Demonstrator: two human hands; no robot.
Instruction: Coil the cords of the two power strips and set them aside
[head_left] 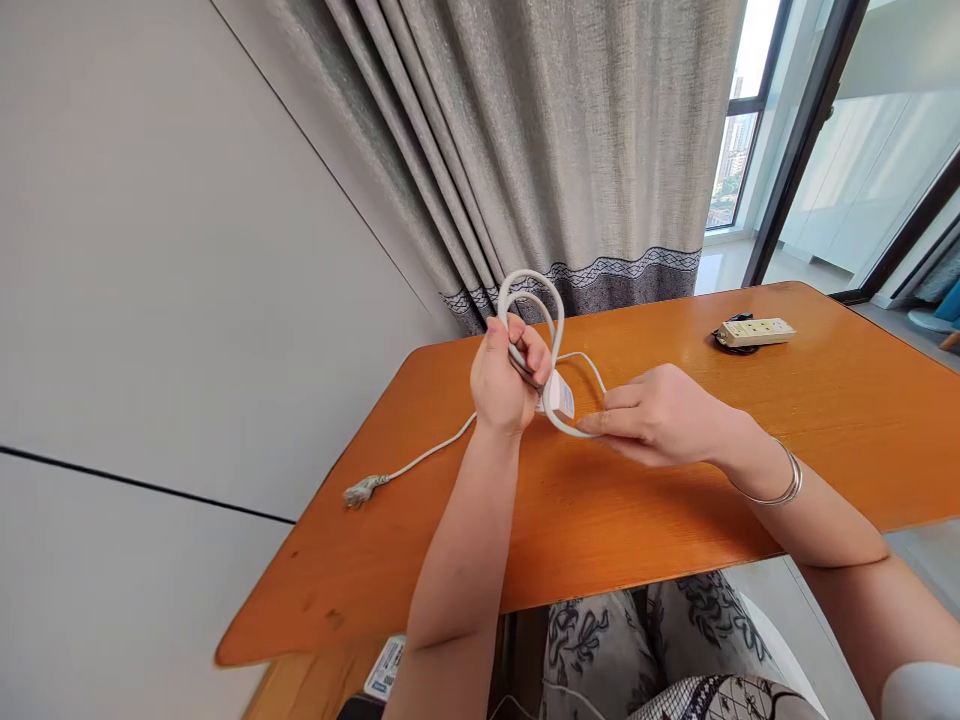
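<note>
My left hand [504, 378] is closed round a coil of white cable [534, 300] held upright above the orange wooden table [600, 520]; a loop sticks up over the fist. My right hand [658, 415] pinches the lower bend of the same cable, beside a small white label or block [561, 395] on it. The rest of the cable trails left across the table to a plug [361, 491] lying near the table's left edge.
A white power strip [756, 331] with a dark cord lies at the table's far right. Grey curtains [555, 150] hang behind the table, a grey wall stands to the left, and a glass door is at the right. My patterned lap shows below the table's front edge.
</note>
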